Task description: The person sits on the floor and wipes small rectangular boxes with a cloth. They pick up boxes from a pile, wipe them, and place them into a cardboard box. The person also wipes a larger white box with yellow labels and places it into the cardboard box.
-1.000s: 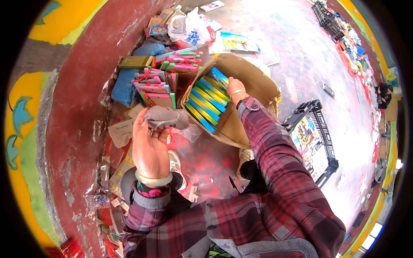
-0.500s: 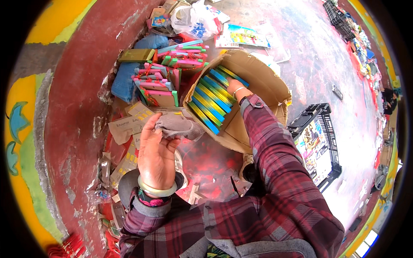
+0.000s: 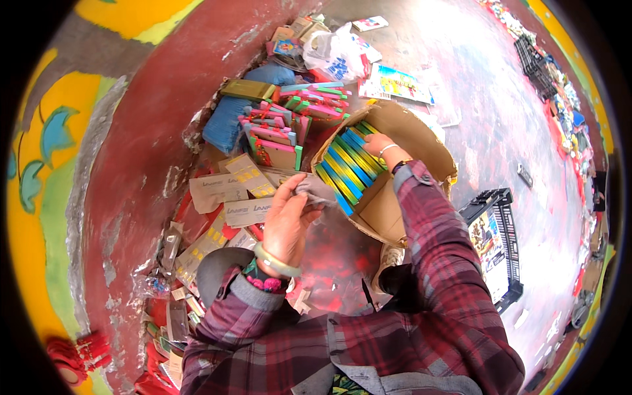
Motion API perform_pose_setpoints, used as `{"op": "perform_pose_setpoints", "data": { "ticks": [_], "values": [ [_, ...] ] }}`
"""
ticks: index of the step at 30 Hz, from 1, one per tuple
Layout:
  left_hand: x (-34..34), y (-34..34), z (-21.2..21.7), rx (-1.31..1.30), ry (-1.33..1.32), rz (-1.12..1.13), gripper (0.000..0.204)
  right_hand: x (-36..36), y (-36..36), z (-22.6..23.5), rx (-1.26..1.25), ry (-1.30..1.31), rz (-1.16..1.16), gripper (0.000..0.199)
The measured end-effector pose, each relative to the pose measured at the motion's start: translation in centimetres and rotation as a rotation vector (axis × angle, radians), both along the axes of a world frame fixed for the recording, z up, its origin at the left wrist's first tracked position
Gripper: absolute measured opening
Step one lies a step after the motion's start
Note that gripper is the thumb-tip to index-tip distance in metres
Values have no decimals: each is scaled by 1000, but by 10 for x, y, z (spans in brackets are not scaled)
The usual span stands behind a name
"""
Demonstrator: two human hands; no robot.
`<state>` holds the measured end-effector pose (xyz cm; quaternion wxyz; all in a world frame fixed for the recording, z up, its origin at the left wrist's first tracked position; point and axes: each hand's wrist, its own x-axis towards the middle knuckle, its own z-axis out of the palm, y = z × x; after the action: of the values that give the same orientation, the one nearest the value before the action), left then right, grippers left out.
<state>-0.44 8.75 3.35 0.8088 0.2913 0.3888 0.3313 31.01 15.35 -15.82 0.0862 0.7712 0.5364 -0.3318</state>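
Note:
My left hand (image 3: 289, 220) is closed, its thumb and fingers pinching a bunched greyish-brown cloth (image 3: 317, 191) in front of the cardboard box's near left side. Inside the open cardboard box (image 3: 421, 131), flat blue-and-yellow packs (image 3: 345, 163) stand on edge in a tight row along the left. My right hand (image 3: 380, 143) reaches into the box and touches the far end of that row. Its fingertips are hidden among the packs, so I cannot see whether they grip one. The box's right part shows bare brown cardboard.
Left of the box stand bundles of pink and green boards (image 3: 275, 145) tied with red ribbon, beside a blue bundle (image 3: 227, 124). Printed cardboard pieces (image 3: 249, 212) lie nearer. A black crate (image 3: 507, 240) stands to the right; a white plastic bag (image 3: 332, 56) lies beyond.
The view has shifted, so the scene sits further right and lower. My left hand still pinches the cloth, now less spread out. My right hand remains at the packs, its knuckles more visible.

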Motion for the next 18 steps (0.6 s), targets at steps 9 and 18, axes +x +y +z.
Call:
{"op": "perform_pose_setpoints", "data": {
  "ticks": [9, 18],
  "values": [
    [4, -7, -8, 173, -122, -33, 46, -123, -85, 147, 49, 1365, -319, 53],
    [10, -24, -34, 1181, 367, -381, 55, -153, -165, 177, 324, 1754, -790, 37]
  ]
}}
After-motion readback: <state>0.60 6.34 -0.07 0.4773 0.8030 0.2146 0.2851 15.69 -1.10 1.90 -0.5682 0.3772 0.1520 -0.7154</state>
